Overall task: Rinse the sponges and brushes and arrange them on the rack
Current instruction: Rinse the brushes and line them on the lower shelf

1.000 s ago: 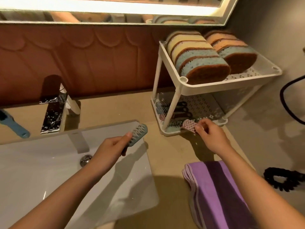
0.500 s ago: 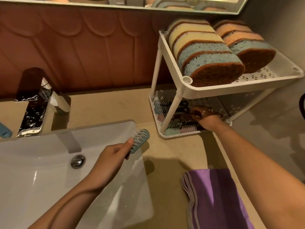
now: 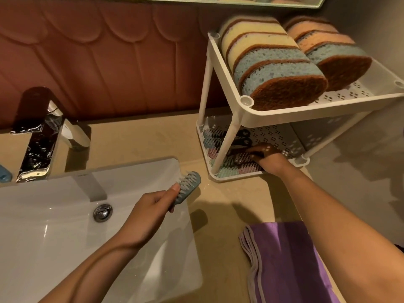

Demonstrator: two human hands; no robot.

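Observation:
A white two-tier rack stands on the counter at the right. Several yellow, blue and orange sponges stand on edge on its top shelf. Several small brushes lie on the bottom shelf. My right hand reaches into that bottom shelf, its fingers on a pink brush among the others. My left hand holds a blue brush with white bristles over the right rim of the sink.
A chrome faucet rises behind the white basin, with the drain plug below it. A folded purple towel lies on the counter near the front right. A blue object shows at the far left edge.
My right hand has carried the pink brush from the rack's front edge into the bottom shelf. The view has moved closer. My left hand has kept the blue brush near the sink rim.

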